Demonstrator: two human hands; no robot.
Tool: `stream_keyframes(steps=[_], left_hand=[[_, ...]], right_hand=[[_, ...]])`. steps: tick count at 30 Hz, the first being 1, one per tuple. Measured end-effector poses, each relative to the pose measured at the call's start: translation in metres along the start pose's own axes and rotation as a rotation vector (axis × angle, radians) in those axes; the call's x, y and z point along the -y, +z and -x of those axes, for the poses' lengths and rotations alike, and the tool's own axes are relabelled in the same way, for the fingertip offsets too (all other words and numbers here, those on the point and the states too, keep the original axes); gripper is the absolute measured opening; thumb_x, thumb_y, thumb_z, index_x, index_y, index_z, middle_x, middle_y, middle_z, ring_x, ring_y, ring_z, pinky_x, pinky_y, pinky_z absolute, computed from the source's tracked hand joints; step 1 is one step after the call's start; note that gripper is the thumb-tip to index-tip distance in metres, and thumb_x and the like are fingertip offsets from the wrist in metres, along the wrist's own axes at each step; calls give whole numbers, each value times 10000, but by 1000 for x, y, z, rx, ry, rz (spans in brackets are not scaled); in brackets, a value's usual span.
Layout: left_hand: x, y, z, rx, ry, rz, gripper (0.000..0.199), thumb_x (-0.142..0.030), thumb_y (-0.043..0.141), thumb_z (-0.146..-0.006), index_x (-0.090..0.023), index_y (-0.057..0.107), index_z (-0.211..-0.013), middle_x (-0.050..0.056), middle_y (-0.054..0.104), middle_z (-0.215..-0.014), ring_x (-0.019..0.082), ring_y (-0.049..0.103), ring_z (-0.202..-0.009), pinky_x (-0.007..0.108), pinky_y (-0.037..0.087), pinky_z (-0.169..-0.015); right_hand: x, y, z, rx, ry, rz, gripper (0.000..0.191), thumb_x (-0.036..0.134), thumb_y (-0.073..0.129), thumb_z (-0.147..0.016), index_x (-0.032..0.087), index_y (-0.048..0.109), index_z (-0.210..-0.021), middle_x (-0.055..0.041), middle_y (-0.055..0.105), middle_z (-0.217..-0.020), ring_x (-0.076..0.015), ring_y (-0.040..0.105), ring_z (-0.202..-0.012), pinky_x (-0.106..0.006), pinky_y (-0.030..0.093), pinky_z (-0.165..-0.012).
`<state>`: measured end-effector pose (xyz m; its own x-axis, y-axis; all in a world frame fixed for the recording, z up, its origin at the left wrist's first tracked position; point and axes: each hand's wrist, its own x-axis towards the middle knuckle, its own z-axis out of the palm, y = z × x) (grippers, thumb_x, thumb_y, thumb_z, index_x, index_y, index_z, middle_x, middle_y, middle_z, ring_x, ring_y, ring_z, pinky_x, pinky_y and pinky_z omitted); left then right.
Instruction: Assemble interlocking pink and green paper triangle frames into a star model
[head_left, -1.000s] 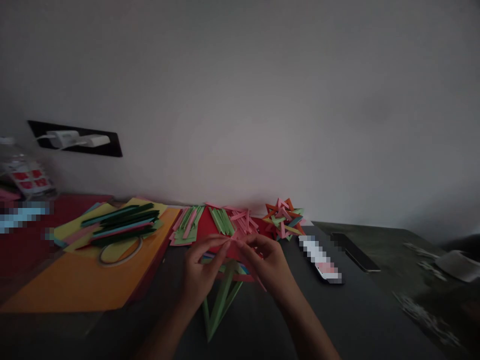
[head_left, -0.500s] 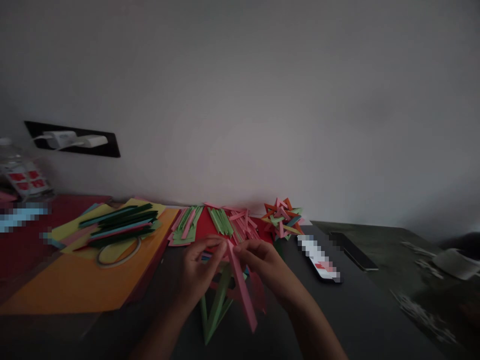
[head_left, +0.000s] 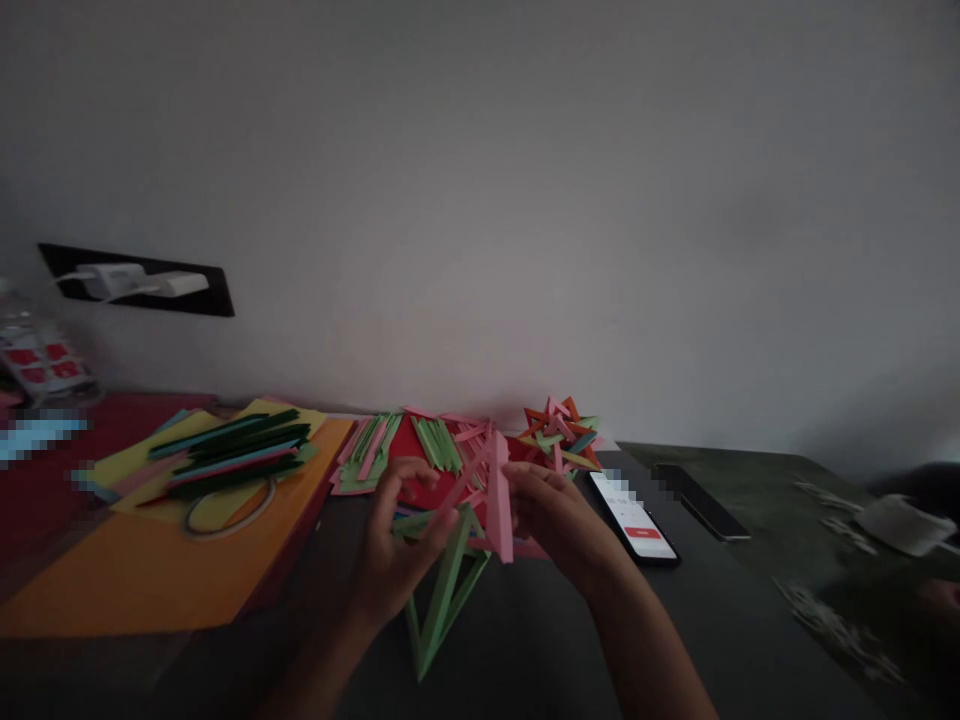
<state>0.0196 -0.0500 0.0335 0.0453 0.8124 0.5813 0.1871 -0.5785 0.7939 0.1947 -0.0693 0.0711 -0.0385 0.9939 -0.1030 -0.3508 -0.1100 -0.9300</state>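
Note:
My right hand (head_left: 551, 510) is closed on a pink folded paper strip piece (head_left: 499, 500), which stands nearly upright above the table. A thinner pink arm of it slants down to the left. My left hand (head_left: 401, 535) is open, its thumb and forefinger apart in a curve. The thumb tip comes close to that slanting arm; whether they touch I cannot tell. Below and between my hands a green folded paper triangle (head_left: 446, 590) points toward me, its upper part partly covered by the left thumb and the pink piece.
Behind my hands lie green strips (head_left: 436, 443) and more pink strips on red paper. A multicoloured paper star (head_left: 561, 430) stands by the wall. To the right are a lit phone (head_left: 634, 520) and a dark phone (head_left: 709, 505). Dark strips (head_left: 240, 450) lie on coloured sheets at left.
The pink piece has been raised and turned from slanting toward me to nearly upright. My left fingers have opened and moved off it. The right hand keeps its hold.

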Motion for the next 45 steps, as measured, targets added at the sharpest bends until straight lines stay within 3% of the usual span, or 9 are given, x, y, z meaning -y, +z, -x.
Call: stream_keyframes(steps=[4,7,17,20,25,30,38,41,45], left_hand=[[2,4,4,182,176,-166,387,-324,758,-582,-227,485,-839,2,511,-874,180,525,-817,299,445,-725],[4,7,5,295,269,-311,365,-265,761,-580,-241,521,-854,22,516,-952,214,531,-890,337,435,-760],[3,2,2,396,171,-310,570,-48,588,-652,-278,403,-1139,53,488,-1125,231,481,-1079,407,417,-902],[-3,-1,-1,399,153,-236,502,-28,552,-673,-280,445,-1094,52,470,-1157,214,471,-1113,375,435,-907],[-17,-7,-6,376,142,-138,337,-47,533,-697,-257,529,-962,64,485,-1158,208,515,-1078,303,507,-783],[-24,-16,-11,315,141,-63,287,-115,577,-723,-242,551,-979,80,538,-1126,234,527,-1084,395,468,-889],[-18,-15,-13,296,-78,133,190,-206,576,-759,-210,530,-942,92,555,-1096,211,570,-1015,322,492,-838],[-13,-11,-15,248,-85,133,187,-248,545,-784,-209,534,-966,80,574,-1036,211,571,-997,343,484,-844],[-6,-9,-15,162,-1,9,201,-283,542,-789,-215,554,-977,85,552,-1068,232,525,-1067,403,413,-938]], right_hand=[[2,-2,-1,-72,-28,-33,318,397,751,-605,147,557,-632,52,518,-494,-60,462,-402,-196,266,-399],[2,0,1,-16,-10,-11,318,403,736,-622,143,555,-651,34,542,-503,-73,497,-412,-196,275,-401],[6,-21,-1,66,49,287,259,370,674,-684,145,557,-633,67,473,-449,-35,373,-365,-202,178,-393],[11,-28,1,67,40,316,227,322,698,-656,141,582,-731,73,481,-483,-37,372,-385,-200,202,-408],[20,-31,8,24,-63,272,387,283,695,-669,176,521,-998,65,525,-570,-55,379,-428,-202,248,-429],[33,-21,22,32,-177,250,230,307,669,-708,198,559,-877,63,481,-581,-60,391,-457,-205,275,-437],[28,9,31,-49,-213,329,234,280,690,-665,177,689,-875,20,572,-549,-83,476,-457,-227,345,-447],[20,18,27,-38,-193,312,310,232,711,-617,177,689,-921,20,593,-543,-101,520,-486,-236,384,-477],[9,31,25,-161,-312,383,238,233,709,-623,173,689,-853,7,614,-582,-104,517,-481,-244,395,-475]])
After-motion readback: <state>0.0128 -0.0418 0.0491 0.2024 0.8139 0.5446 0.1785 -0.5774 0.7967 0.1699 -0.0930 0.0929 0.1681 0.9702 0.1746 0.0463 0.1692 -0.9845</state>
